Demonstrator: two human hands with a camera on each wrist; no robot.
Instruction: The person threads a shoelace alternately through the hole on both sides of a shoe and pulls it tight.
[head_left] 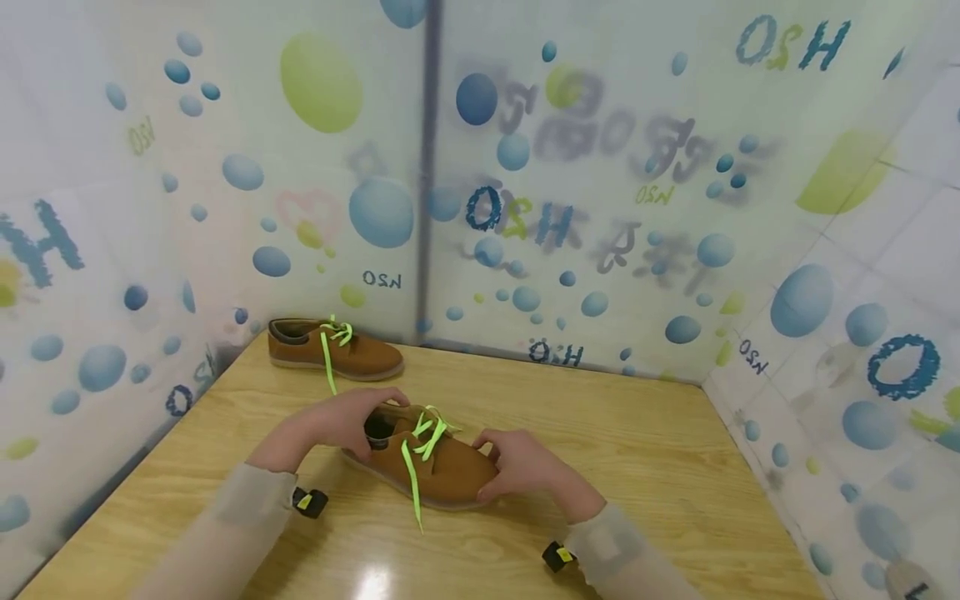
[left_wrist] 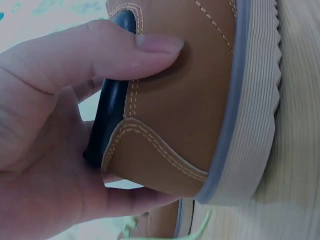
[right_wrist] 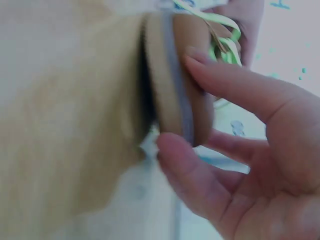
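A brown lace-up shoe (head_left: 461,471) with bright green laces (head_left: 412,475) lies across the wooden table, its toe pointing right. My left hand (head_left: 345,421) grips it by the heel; the left wrist view shows the thumb (left_wrist: 160,47) pressed on the stitched side below the dark collar (left_wrist: 107,120). At the toe, my right hand (head_left: 525,462) holds the shoe between thumb and fingers, with one fingertip (right_wrist: 175,147) at the sole's edge. Beneath the pale sole (right_wrist: 162,80), a dark gap shows at the toe in the right wrist view. One lace end hangs down the near side.
A matching brown shoe (head_left: 367,358) stands at the table's far left corner, its green lace trailing toward my left hand. Curtain-like walls (head_left: 600,208) with printed bubbles and letters enclose the wooden table (head_left: 637,433) at the back and both sides.
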